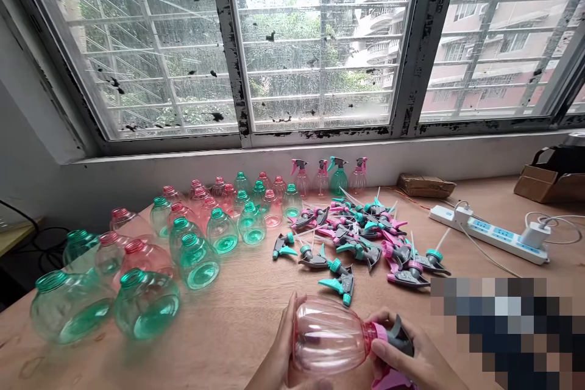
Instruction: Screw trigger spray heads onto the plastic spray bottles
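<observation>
A clear pink spray bottle lies on its side between my hands, low in the view. My left hand wraps round its base end. At the neck, my right hand grips the pink and grey spray head, whose collar sits on the bottle's neck. Just beyond lies a teal and grey spray head, nearest of a heap of loose pink, teal and grey spray heads with thin tubes. Part of the right hand's fingers is hidden behind the spray head.
Many open green bottles and pink bottles stand on the left of the wooden table. Several bottles with spray heads line the wall. A power strip, a brown package and a cardboard box are on the right.
</observation>
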Demonstrator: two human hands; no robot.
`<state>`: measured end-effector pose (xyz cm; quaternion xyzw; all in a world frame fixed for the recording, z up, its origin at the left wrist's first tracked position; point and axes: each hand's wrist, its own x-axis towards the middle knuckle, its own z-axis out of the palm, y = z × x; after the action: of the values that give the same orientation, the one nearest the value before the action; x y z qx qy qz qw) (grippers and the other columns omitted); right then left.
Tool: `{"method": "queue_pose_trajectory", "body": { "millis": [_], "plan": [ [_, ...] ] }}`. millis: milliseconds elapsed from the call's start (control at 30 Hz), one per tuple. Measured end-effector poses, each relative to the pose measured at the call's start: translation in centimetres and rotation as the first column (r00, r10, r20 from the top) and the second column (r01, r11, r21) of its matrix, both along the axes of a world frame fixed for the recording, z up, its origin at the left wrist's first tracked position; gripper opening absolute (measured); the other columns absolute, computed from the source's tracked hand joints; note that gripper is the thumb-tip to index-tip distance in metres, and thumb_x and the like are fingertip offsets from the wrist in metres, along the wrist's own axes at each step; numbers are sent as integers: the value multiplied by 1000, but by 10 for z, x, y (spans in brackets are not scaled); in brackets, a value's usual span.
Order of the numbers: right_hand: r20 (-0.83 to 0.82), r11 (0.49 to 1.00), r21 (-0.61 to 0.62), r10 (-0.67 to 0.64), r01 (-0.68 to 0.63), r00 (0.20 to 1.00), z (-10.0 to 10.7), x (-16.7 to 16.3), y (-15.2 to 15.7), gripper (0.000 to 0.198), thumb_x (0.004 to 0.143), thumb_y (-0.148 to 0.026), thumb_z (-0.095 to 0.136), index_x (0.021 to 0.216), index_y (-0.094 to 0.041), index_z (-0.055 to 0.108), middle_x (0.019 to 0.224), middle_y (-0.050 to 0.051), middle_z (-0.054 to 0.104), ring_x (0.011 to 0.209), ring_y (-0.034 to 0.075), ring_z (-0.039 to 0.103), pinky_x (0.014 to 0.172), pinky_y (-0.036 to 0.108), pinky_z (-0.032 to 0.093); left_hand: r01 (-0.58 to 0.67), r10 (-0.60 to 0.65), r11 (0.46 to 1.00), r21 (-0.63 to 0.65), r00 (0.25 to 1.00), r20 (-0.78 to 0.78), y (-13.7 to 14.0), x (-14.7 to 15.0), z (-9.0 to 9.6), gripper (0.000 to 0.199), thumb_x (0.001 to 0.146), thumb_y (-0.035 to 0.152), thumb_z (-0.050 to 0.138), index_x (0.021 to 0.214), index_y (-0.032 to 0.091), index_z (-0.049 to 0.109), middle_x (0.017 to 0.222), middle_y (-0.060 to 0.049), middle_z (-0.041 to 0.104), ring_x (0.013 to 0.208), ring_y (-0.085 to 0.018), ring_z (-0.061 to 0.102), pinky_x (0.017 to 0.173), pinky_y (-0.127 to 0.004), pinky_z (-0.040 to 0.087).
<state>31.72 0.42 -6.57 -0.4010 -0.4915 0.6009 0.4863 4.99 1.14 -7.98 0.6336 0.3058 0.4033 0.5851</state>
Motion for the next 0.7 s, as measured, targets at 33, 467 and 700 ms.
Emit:
{"method": "queue_pose_trajectory", "body": {
  "millis": [33,467,700],
  "plan": [
    [0,1000,-3,-8,8,1000,1,0,0,42,77,-52,80,94,-17,64,59,1,74,53,19,66,55,29,48,-6,6,1000,4,1000,-12,0,0,1,112,79,51,79,159,37,1,165,-9,13,125,-31,51,107,-41,42],
    [-1,1000,-22,1,-1,1000,1,1,-1,42,76,-49,82,96,-17,64,59,1,75,52,18,67,53,26,47,-32,33,999,-14,999,30,-1,4,-5,122,75,58,79,159,33,-6,167,-10,11,138,-38,41,116,-48,31],
    [-24,1000,-9,5,-6,1000,3,2,0,35,79,-46,81,90,-17,67,59,2,76,54,18,68,54,25,51,-33,35,999,34,998,-53,1,2,6,113,80,54,76,158,37,-5,164,-12,18,114,-28,58,102,-39,46]
  ]
}}
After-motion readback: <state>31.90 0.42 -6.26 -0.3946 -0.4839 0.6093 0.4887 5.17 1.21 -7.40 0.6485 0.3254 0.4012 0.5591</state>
